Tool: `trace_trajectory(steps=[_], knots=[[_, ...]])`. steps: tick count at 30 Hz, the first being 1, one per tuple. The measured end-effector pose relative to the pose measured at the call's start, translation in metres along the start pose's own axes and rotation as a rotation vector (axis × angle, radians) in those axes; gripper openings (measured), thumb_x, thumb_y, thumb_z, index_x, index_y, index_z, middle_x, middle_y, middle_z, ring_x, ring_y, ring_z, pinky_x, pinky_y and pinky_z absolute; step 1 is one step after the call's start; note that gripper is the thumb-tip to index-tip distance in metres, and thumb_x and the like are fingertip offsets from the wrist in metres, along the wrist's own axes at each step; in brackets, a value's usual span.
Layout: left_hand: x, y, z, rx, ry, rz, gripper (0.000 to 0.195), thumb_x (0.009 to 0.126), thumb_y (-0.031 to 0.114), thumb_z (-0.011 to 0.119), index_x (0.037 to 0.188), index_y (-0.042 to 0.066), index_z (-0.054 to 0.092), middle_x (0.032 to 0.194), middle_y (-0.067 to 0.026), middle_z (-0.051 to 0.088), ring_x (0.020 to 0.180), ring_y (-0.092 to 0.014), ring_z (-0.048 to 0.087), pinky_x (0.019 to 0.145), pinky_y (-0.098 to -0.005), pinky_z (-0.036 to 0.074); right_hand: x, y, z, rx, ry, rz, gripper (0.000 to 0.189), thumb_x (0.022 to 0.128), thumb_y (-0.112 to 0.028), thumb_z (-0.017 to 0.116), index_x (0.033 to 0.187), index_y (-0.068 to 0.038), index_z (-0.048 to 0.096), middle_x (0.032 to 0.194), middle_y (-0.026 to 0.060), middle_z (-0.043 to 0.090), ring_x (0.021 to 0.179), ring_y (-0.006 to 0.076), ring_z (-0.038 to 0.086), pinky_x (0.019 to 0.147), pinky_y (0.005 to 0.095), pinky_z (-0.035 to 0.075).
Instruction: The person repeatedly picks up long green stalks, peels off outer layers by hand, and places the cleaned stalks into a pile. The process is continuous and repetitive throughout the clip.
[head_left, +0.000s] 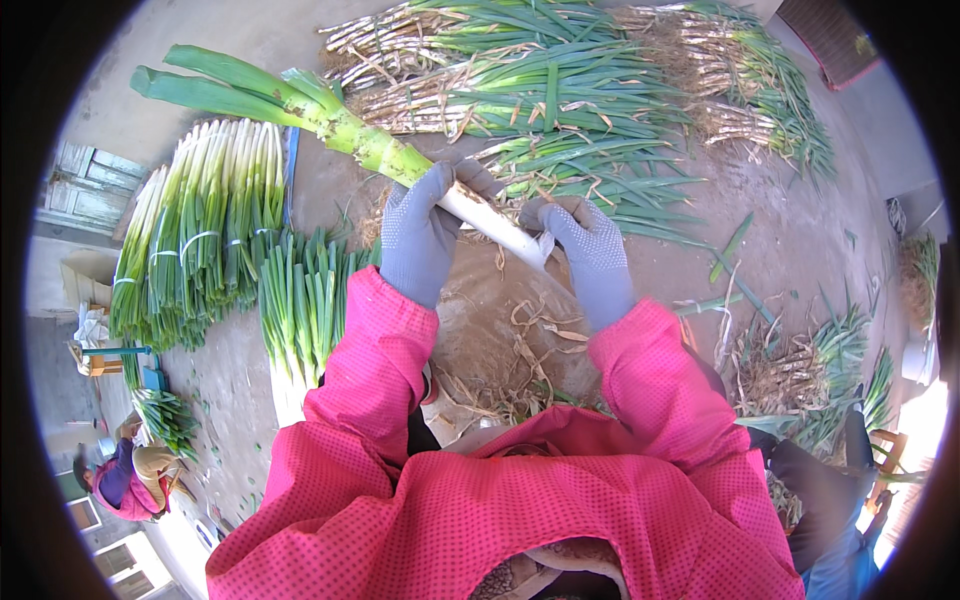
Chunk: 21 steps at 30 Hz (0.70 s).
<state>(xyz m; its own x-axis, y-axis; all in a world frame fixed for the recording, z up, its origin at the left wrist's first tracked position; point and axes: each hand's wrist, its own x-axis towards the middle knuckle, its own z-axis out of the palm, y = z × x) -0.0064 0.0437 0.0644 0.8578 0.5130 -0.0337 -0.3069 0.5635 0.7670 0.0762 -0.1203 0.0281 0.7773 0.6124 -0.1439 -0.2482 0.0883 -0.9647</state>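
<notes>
My left hand (426, 232), in a grey work glove with white dots, is closed around the pale shaft of a large green onion (367, 146). The stalk lies slantwise, its green leaves at the upper left and its white root end at the lower right. My right hand (585, 244), gloved alike, is at the white end, its fingertips pinched on a thin loose outer layer (546, 244). Untrimmed green onions (555, 97) with dry roots lie in heaps beyond both hands.
Cleaned green onions in tied bundles (217, 225) stand at the left, with more (300, 307) nearer me. Dry peelings (532, 352) litter the floor below my hands. Another onion heap (802, 367) lies at the right. One person (131, 480) sits at the lower left; another person's legs (814, 487) show at the lower right.
</notes>
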Motion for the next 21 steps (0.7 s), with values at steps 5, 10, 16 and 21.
trace_trajectory(steps=[5,10,16,21], knots=[[0.01,0.026,-0.013,0.034,0.035,0.173,0.035,0.094,0.021,0.046,0.118,-0.005,0.047,0.1,-0.0146,0.057,0.094,-0.028,0.058,0.087,-0.0448,0.048,0.003,-0.007,-0.004,0.665,0.011,0.056,0.022,0.095,-0.018,0.053,0.107,0.0,0.053,0.068,0.0011,0.053,0.062,0.0141,0.055,0.069,0.0323,0.054],[0.012,0.065,-0.031,-0.037,0.143,0.33,0.033,0.093,0.02,0.049,0.115,-0.004,0.05,0.089,-0.0103,0.056,0.082,-0.024,0.057,0.078,-0.0403,0.05,-0.008,-0.025,-0.01,0.203,-0.16,0.202,0.033,0.09,-0.029,0.061,0.105,0.0,0.057,0.063,0.0009,0.05,0.056,0.0113,0.049,0.054,0.0246,0.044],[0.003,0.131,-0.076,-0.023,0.246,0.63,0.024,0.094,0.024,0.049,0.104,0.002,0.052,0.079,-0.0007,0.047,0.065,-0.012,0.045,0.06,-0.0282,0.041,-0.028,0.001,0.012,-0.985,-0.282,-0.354,0.029,0.084,-0.033,0.065,0.098,-0.007,0.062,0.074,0.0111,0.059,0.07,0.0261,0.061,0.062,0.0379,0.048],[-0.014,0.163,-0.092,0.023,0.336,0.756,0.026,0.093,0.025,0.051,0.102,0.001,0.051,0.076,0.0009,0.044,0.063,-0.01,0.042,0.057,-0.0261,0.038,-0.031,0.03,0.008,-1.328,-0.364,-0.409,0.028,0.087,-0.035,0.057,0.094,-0.008,0.061,0.084,0.0134,0.062,0.077,0.0329,0.062,0.067,0.041,0.049]])
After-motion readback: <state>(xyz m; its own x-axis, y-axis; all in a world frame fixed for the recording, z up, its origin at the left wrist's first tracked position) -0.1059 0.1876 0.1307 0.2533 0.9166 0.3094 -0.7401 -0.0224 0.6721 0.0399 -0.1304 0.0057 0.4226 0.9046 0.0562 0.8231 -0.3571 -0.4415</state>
